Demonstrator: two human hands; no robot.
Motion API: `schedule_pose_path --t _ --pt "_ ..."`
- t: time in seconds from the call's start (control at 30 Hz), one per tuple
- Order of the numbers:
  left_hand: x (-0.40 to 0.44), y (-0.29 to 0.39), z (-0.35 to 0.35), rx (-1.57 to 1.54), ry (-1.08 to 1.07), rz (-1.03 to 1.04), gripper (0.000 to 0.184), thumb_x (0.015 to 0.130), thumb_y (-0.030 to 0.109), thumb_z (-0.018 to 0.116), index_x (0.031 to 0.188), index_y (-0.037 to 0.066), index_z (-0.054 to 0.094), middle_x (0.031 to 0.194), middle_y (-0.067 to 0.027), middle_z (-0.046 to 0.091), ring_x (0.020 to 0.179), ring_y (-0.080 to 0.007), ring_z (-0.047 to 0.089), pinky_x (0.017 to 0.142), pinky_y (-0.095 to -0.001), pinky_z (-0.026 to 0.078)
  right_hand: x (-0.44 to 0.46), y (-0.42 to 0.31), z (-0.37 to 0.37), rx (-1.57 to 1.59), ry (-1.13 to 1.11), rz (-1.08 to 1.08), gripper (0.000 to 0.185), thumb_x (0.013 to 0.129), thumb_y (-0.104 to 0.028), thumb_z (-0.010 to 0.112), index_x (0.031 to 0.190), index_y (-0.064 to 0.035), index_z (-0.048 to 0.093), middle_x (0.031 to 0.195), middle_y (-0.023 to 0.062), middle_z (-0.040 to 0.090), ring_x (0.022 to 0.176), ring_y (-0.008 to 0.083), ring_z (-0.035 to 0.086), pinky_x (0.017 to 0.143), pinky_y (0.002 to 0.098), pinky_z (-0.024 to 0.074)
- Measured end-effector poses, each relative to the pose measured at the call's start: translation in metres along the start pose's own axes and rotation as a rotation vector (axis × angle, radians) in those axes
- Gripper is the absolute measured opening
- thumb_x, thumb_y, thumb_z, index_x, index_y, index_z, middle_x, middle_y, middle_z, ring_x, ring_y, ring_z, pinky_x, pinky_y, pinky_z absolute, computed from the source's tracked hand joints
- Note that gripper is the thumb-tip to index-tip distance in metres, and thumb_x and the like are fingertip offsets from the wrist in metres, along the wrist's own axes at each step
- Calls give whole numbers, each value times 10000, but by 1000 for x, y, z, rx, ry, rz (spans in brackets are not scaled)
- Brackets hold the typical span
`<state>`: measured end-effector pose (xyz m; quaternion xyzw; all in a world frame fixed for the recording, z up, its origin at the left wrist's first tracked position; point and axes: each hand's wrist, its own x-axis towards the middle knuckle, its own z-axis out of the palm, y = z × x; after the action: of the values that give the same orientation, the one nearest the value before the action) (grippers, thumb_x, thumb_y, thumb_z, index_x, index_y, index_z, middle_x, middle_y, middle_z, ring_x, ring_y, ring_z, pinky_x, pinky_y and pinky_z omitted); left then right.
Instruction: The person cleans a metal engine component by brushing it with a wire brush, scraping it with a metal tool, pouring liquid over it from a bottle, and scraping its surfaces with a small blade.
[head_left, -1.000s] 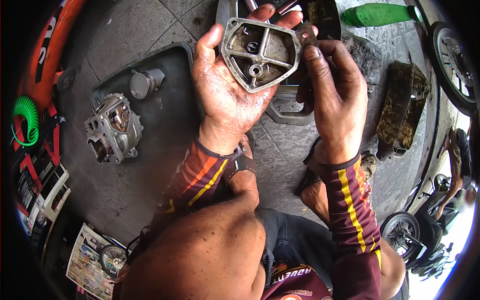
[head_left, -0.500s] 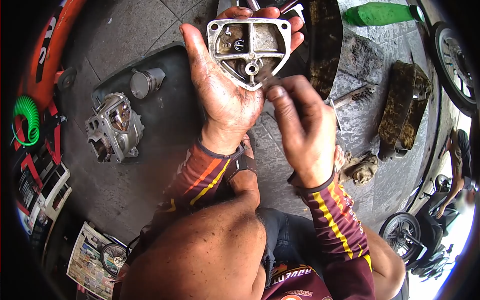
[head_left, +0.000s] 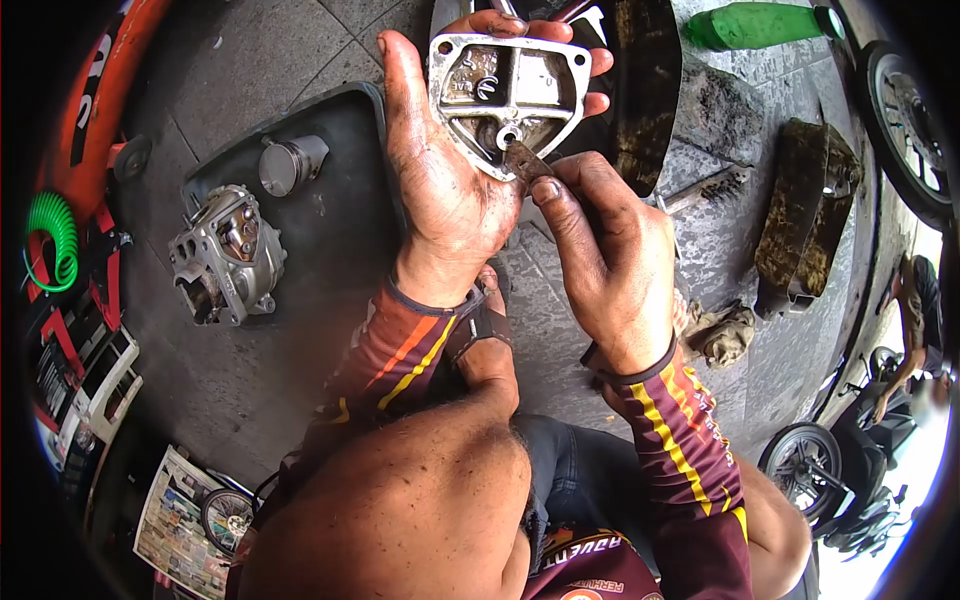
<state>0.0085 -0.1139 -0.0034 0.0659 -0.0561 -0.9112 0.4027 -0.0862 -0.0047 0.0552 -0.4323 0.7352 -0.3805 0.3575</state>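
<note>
A cast metal engine cover (head_left: pixel 510 112) lies on the upturned palm of my left hand (head_left: pixel 455 200), its hollow ribbed side facing me. The fingers reach behind its far edge and the thumb stands off to the left. Between the thumb and index finger of my right hand (head_left: pixel 610 255) is a small flat brown strip (head_left: pixel 528 165); its tip touches the cover near the small round boss at the pointed end. Whether the strip is a blade or folded abrasive I cannot tell.
Left on a dark tray (head_left: pixel 345 110) are a piston (head_left: pixel 292 165) and an engine cylinder (head_left: pixel 230 255). To the right lie a green bottle (head_left: pixel 765 27), a grimy metal housing (head_left: pixel 808 215), a brush (head_left: pixel 710 188) and a rag (head_left: pixel 722 335). Another person (head_left: pixel 915 320) is beside motorcycles.
The engine cover has shifted slightly right in my left hand. The strip in my right hand, blurred before, now shows sharply against the cover near the boss.
</note>
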Motion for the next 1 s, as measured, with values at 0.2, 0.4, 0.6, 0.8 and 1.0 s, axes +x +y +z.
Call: schedule_pose_path --t 0.2,0.4,0.6,0.8,1.0 --pt "0 3 2 146 29 -110 737 988 667 277 1227 21 539 1259 -269 586 1200 -552 523 917 -593 548 2 5 -8 -106 -22 -85 123 922 -171 643 968 -57 647 755 173 655 683 364 663 581 409 501" --pt "3 5 6 101 -2 -178 753 1001 651 225 1231 3 531 1268 -268 569 1196 -534 535 913 -560 558 7 8 -16 -30 -76 -72 125 916 -167 658 979 -59 657 773 173 667 685 368 662 596 410 512" --pt "2 6 4 139 17 -185 754 1007 641 216 1244 -3 528 1258 -268 578 1181 -520 555 914 -571 554 4 10 -10 -120 -36 -116 127 917 -188 656 976 -75 652 769 161 664 681 369 658 585 416 502" --pt "4 4 3 182 41 -191 756 1010 637 214 1235 -7 537 1239 -263 590 1160 -503 578 896 -549 571 4 10 -6 -142 -12 -121 132 915 -208 660 949 -82 642 748 150 653 674 372 649 573 420 494" --pt "1 5 -1 118 28 -243 760 1008 642 211 1238 -7 531 1237 -275 583 1163 -524 565 881 -558 576 9 12 -17 -103 -186 -103 153 915 -216 662 927 -64 644 785 150 670 706 373 659 592 410 502"
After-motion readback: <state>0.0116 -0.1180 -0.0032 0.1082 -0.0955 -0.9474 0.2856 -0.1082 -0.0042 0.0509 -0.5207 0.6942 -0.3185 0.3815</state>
